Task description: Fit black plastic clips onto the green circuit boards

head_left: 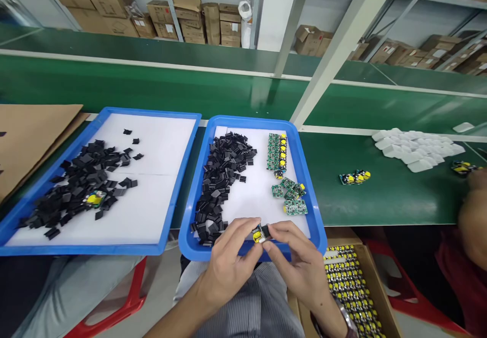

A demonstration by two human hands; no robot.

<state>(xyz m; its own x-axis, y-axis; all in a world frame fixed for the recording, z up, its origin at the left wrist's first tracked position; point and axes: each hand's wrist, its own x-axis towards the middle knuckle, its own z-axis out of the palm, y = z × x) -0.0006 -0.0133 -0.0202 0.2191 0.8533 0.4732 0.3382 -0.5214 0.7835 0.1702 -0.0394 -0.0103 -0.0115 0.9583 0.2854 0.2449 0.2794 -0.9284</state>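
So the little yellow-topped board [259, 234] is pinched from either side, left hand [228, 267] and right hand [300, 264] both closed on it, over the blue tray [194, 191] near rim. Its long axis is laid left-right; the black clip pile [222, 175] is found just ahead, nearer the left hand.

- Bright, even overhead light; shadows soft.
- Pale glare streaks the green belt [190, 89] toward 12 o'clock.
- Lens distortion slants the shelf post [342, 43] at 1 o'clock.
- Left hand [226, 267] and right hand [300, 269] sharp at 6 o'clock.
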